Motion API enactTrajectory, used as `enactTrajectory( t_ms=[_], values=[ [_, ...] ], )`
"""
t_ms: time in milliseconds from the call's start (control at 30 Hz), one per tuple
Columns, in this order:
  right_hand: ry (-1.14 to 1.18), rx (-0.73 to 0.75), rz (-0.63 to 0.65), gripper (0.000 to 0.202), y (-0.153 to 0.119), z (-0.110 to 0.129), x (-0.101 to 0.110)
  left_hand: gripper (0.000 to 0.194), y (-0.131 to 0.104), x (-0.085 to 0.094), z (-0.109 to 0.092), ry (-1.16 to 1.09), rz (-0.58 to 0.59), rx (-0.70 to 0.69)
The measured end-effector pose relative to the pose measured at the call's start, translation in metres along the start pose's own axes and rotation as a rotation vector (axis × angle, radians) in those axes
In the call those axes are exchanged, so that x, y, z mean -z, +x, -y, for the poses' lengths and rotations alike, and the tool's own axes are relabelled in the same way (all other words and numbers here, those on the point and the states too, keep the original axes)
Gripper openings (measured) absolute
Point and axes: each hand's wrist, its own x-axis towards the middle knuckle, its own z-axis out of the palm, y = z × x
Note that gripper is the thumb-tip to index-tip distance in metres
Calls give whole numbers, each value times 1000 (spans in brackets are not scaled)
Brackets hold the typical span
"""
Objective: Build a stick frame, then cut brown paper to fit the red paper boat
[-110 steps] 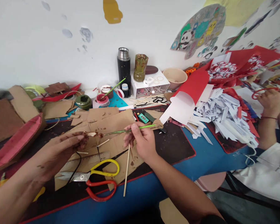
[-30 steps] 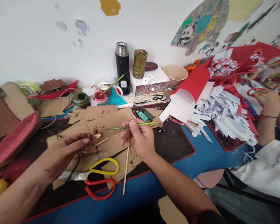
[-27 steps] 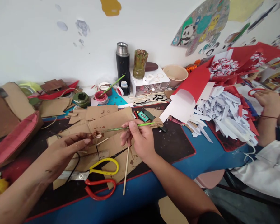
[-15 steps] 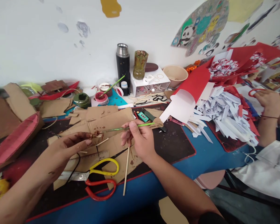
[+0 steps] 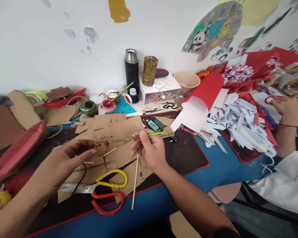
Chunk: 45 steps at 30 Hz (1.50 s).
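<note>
Between thumb and fingers, my right hand (image 5: 151, 150) grips a green-handled paintbrush (image 5: 129, 138), its tip pointing left. The brush tip meets a small brown-painted piece (image 5: 99, 144) pinched in my left hand (image 5: 74, 157); the fingers hide most of that piece, so its shape is unclear. Brown paint stains the left fingertips. Under both hands lie cardboard sheets (image 5: 119, 127) spotted with brown. Scissors (image 5: 106, 185) with one yellow and one red handle rest below the hands, and a thin wooden stick (image 5: 135, 181) lies beneath my right hand.
Open paint jars (image 5: 109, 105), a black thermos (image 5: 131, 71) and a white box (image 5: 160, 87) stand along the wall. A pink-lined cardboard boat (image 5: 17, 148) is at left. White paper scraps (image 5: 240, 122) are heaped at right, near another person's hand (image 5: 286, 107) holding red-handled scissors.
The brush tip has shifted slightly against the small piece, which my left hand has turned a little. The whole view has moved slightly; both grips stay the same.
</note>
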Motion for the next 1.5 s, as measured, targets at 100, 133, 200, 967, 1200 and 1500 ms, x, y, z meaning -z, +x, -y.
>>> enactTrajectory(
  t_ms=[100,133,200,967,1200,1500],
  values=[
    [18,12,-44,55,1,3,4,74,2,10,1,123,-83,-12],
    [31,16,-55,56,1,3,5,74,4,12,0,168,-108,-30],
    [60,22,-70,56,3,2,8,71,7,18,-1,250,-165,-90],
    [96,-58,-106,56,3,-13,16,48,40,75,49,1194,-568,-588],
    [99,-70,-113,54,4,-15,17,44,49,63,61,1282,-539,-593],
    [89,-109,-101,57,3,-13,15,38,56,62,62,1331,-499,-603]
  ],
)
